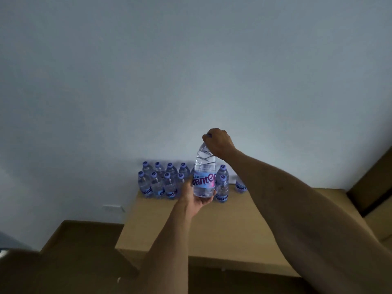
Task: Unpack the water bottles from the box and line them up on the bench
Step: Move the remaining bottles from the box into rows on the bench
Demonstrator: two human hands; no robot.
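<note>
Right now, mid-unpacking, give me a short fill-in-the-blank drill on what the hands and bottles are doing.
1. The right hand grips the held bottle at its ____.
2. The left hand supports that bottle from ____.
3. The bottles already unpacked stand on the bench against the ____.

Missing words: cap; below; wall

A plain, dimly lit indoor room, likely a home or storeroom. A bare pale wall [191, 71] fills the view from 9 to 3 o'clock. Below centre sits a light wooden bench [222, 225], with brown flooring [80, 240] at 8 o'clock.
</note>
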